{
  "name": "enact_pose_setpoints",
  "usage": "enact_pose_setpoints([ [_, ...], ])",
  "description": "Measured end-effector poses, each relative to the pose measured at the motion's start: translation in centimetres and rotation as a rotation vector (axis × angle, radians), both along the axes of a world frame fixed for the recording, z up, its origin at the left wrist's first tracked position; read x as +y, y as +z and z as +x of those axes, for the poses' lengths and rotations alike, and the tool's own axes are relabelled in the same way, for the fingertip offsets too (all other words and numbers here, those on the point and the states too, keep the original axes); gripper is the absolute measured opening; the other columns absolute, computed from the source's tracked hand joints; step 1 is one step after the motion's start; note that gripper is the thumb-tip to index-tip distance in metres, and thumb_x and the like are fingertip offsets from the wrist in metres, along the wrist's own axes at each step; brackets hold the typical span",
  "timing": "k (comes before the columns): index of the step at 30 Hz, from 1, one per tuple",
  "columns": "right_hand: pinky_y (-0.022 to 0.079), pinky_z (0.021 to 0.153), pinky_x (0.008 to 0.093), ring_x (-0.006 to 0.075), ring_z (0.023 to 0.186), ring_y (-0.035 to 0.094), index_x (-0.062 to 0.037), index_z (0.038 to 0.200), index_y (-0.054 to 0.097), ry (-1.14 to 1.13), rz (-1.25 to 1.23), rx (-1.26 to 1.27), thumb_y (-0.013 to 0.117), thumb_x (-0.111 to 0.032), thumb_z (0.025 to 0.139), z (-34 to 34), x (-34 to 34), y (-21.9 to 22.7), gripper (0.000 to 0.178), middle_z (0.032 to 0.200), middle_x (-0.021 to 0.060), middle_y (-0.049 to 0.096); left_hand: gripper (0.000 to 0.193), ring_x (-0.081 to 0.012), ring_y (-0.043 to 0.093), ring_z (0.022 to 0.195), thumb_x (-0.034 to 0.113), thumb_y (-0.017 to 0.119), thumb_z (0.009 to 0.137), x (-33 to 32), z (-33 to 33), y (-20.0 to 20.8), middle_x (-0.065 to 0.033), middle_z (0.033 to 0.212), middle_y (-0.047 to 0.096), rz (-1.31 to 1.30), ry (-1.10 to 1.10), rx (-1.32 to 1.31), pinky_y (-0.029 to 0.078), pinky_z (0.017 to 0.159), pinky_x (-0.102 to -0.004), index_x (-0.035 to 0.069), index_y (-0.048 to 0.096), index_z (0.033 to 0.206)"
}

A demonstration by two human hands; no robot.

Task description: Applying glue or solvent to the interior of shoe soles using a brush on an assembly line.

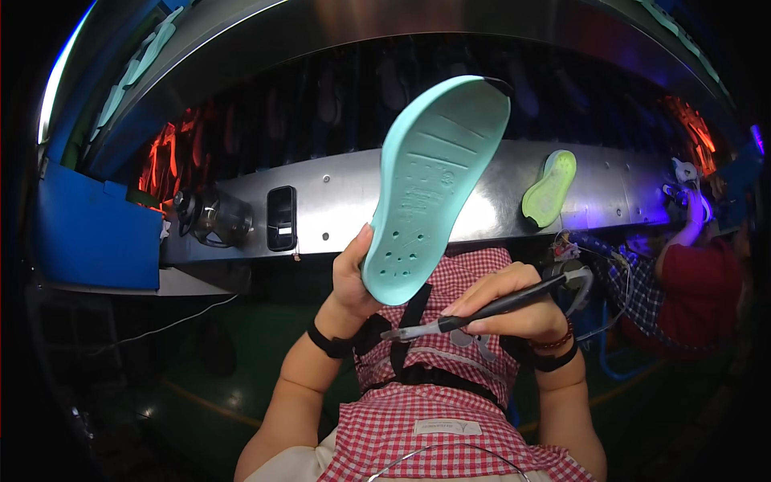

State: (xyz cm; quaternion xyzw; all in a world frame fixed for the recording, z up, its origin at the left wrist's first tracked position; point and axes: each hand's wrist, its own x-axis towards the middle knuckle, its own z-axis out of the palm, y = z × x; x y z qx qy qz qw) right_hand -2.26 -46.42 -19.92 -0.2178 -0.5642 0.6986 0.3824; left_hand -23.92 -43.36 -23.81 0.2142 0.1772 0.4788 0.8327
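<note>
A mint-green shoe sole (426,177) stands tilted up over the near edge of the metal bench, with several small holes toward its lower end and a dark tip at its upper end. My left hand (353,273) grips it by the lower left edge. In my right hand (514,305) is a black-handled brush (498,305) with a pale tip pointing left. That tip is below the sole and apart from it. A grey hose seems to join the brush's rear end.
A yellow-green sole (551,189) lies on the metal bench (345,193) to the right. On the left are a phone (281,217) and a metal-and-glass pot (217,218). Dark racks with soles run behind, glowing red at both ends. A co-worker in red (699,281) sits at right.
</note>
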Motion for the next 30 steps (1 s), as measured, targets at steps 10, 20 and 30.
enact_pose_setpoints([
  [10,0.052,0.077,0.0322,0.0261,0.086,0.064,0.0031,0.087,0.065,0.086,0.362,-0.121,0.068,-0.001,0.070,1.0,1.4,1.4,0.018,0.089,0.0179,0.065,0.054,-0.0201,0.059,0.090,0.036,0.041,0.088,1.1,-1.4,2.6,-0.0178,0.106,0.056,-0.113,-0.445,0.365,0.051,0.072,-0.0297,-0.005,0.039,0.124],
  [20,0.049,0.081,0.0323,0.0259,0.092,0.062,0.0015,0.092,0.065,0.047,0.349,-0.208,0.065,0.000,0.072,2.6,1.8,1.0,0.020,0.095,0.0171,0.064,0.054,-0.0240,0.058,0.096,0.033,0.042,0.084,0.6,-3.0,2.2,-0.0196,0.114,0.054,-0.118,-0.483,0.449,0.046,0.083,-0.0302,-0.006,0.045,0.120],
  [30,0.050,0.081,0.0299,0.0240,0.090,0.063,-0.0020,0.093,0.065,-0.172,0.375,-0.207,0.066,0.000,0.072,2.7,1.3,-1.0,0.021,0.095,0.0152,0.064,0.061,-0.0239,0.055,0.099,0.035,0.044,0.082,0.4,-6.1,0.9,-0.0198,0.118,0.051,-0.088,-0.379,0.311,0.045,0.084,-0.0317,-0.006,0.038,0.126],
])
